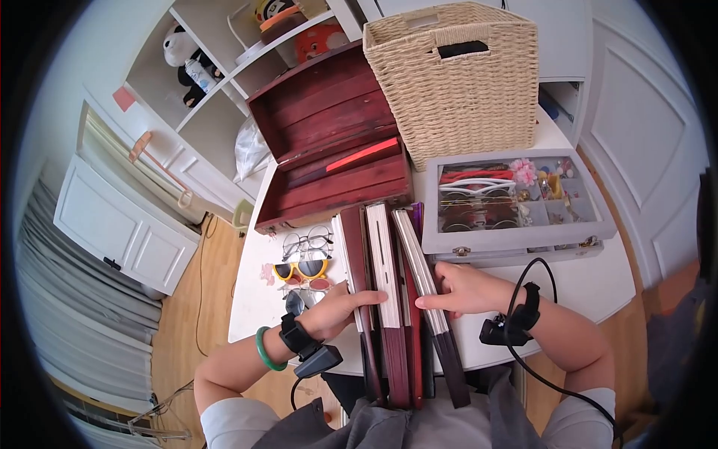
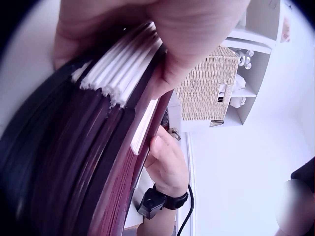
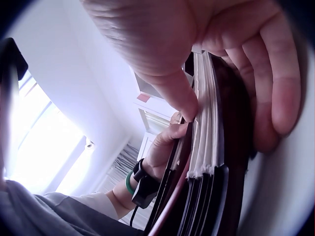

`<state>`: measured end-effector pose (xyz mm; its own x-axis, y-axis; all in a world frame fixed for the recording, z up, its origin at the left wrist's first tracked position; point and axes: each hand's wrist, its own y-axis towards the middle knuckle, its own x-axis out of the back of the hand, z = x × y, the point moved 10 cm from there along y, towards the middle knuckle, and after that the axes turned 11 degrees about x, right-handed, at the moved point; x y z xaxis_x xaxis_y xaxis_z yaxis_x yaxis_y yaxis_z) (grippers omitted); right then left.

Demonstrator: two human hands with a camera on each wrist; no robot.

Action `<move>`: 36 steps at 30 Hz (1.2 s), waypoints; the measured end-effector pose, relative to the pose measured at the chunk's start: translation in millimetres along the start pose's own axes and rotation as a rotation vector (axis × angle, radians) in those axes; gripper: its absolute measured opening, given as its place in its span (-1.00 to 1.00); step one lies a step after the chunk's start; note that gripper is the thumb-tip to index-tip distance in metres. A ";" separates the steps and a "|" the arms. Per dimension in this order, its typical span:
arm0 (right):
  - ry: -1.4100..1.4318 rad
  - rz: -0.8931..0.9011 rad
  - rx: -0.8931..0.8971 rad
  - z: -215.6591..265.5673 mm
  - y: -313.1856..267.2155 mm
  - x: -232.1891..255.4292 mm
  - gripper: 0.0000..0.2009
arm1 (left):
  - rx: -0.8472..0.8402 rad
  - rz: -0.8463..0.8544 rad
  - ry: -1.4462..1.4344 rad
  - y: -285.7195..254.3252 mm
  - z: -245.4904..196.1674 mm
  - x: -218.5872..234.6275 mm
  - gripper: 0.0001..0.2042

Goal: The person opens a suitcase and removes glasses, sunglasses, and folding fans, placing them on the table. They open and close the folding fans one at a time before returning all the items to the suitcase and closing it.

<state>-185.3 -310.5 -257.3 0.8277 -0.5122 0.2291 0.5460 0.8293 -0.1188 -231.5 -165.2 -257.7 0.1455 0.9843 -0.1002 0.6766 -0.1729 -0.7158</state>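
Several thick albums with white page blocks and dark maroon covers [image 1: 385,269] stand on edge side by side at the table's front. The left hand [image 1: 334,307] grips the left ones, its thumb across the page edges and its fingers behind the outer cover. On the other side the right hand [image 1: 470,290] holds the rightmost album [image 1: 422,258], which leans away from the others at the bottom; in the right wrist view its thumb presses the near side of the pages [image 3: 204,113] and its fingers lie along the far cover.
Behind the albums an open red wooden chest [image 1: 329,176] holds an orange-red strip. A woven basket [image 1: 456,97] stands at the back, with a grey glass-lidded case [image 1: 516,243] of glasses and trinkets before it. Several pairs of glasses [image 1: 301,269] lie at the left.
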 end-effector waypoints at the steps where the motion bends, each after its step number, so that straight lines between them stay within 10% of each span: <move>1: -0.013 0.004 0.001 -0.5 0.1 0.1 -0.46 | 0.002 -0.001 0.002 -0.4 2.0 1.5 -0.54; 11: 0.019 0.016 -0.011 3.3 -1.6 -1.3 -0.51 | -0.095 -0.056 -0.027 -12.6 -4.2 19.3 -0.82; 21: -0.012 0.029 0.016 3.9 -0.2 -3.4 -0.50 | -0.066 -0.006 -0.010 -2.7 1.5 8.2 -0.51; 36: -0.059 0.018 0.042 8.8 -1.9 -1.7 -0.43 | -0.088 -0.018 -0.026 -1.3 -0.3 6.3 -0.59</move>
<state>-188.9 -309.3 -249.0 0.8275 -0.4842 0.2842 0.5245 0.8473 -0.0834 -231.3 -158.7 -257.3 0.1152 0.9876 -0.1067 0.7399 -0.1570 -0.6541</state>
